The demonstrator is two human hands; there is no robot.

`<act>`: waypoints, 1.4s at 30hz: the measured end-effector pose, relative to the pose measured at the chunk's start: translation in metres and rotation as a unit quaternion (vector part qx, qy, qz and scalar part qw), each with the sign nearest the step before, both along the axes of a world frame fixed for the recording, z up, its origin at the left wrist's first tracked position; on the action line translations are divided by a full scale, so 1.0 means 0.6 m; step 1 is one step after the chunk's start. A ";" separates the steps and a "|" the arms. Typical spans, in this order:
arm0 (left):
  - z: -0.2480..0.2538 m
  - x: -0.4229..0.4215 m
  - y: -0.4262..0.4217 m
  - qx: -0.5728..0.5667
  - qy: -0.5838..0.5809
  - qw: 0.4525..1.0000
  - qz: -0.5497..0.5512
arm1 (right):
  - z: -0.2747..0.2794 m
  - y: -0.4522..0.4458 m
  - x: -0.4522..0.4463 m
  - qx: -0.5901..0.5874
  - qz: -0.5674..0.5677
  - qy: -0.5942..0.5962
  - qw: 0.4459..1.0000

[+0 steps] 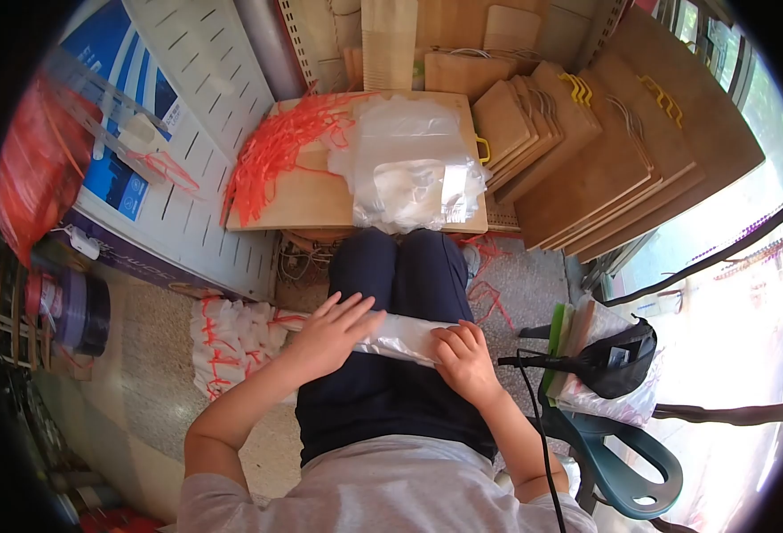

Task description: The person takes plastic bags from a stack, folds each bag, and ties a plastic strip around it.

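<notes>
Across my lap lies a flat, folded or rolled bundle of clear plastic bags (400, 337). My left hand (334, 330) rests flat on its left part, fingers stretched out. At the right end, my right hand (469, 360) has its fingers bent over the bundle and grips it. A loose stack of clear plastic bags (405, 138) lies on the wooden board (285, 204) in front of my knees. Beside that stack is a heap of red plastic ties (276, 151). On the floor to my left sit several white bundles (227, 346) tied with red strips.
Wooden cutting boards (605, 169) with metal and yellow handles lean at the right. A white slotted panel (200, 98) stands at the left, near a red bag (40, 164). A black pouch (623, 357) and green stool or chair part (631, 462) are by my right side.
</notes>
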State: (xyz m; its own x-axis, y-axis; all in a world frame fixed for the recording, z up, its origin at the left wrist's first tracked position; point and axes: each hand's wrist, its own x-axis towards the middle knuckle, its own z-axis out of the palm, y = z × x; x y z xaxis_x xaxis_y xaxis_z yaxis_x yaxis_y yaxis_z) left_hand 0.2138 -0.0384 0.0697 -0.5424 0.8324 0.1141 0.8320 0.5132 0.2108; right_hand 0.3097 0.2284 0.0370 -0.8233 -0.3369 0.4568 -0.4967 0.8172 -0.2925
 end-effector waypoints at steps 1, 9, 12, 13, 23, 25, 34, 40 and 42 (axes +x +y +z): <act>-0.011 0.000 -0.006 -0.039 0.048 0.998 -0.025 | 0.000 0.000 0.004 -0.003 0.003 -0.012 1.000; -0.020 0.011 -0.017 -0.031 0.034 0.999 -0.028 | -0.009 -0.013 0.033 0.008 -0.018 -0.048 0.999; -0.035 0.024 -0.009 -0.005 0.070 0.998 -0.002 | -0.006 -0.026 0.031 0.039 -0.052 -0.063 0.996; -0.041 0.024 -0.006 0.001 0.091 0.996 0.008 | -0.005 -0.031 0.028 0.050 -0.059 -0.050 0.996; -0.013 -0.034 -0.006 0.022 0.059 0.997 -0.035 | 0.022 0.004 -0.041 -0.041 0.005 -0.014 0.999; 0.032 -0.045 -0.005 -0.022 -0.074 0.997 -0.018 | 0.046 0.008 -0.047 -0.045 0.020 -0.063 0.997; 0.158 -0.103 -0.024 -0.140 -0.392 0.902 -0.116 | 0.092 -0.043 -0.112 -0.159 0.240 -0.413 0.864; 0.133 -0.179 -0.050 -0.083 -0.522 0.844 -0.094 | 0.083 -0.061 -0.147 -0.246 0.253 -0.474 0.807; 0.083 -0.246 -0.084 0.055 -0.538 0.840 -0.054 | 0.043 -0.053 -0.160 -0.290 0.241 -0.460 0.804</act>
State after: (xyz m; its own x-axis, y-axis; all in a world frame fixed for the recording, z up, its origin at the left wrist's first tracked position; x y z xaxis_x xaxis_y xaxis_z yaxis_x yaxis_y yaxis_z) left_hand 0.0664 -0.0889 0.1197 -0.3031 0.8995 -0.3147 0.1704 0.3760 0.9108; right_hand 0.2135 0.1964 0.0630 -0.7408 -0.6675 -0.0754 -0.0707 0.1891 -0.9794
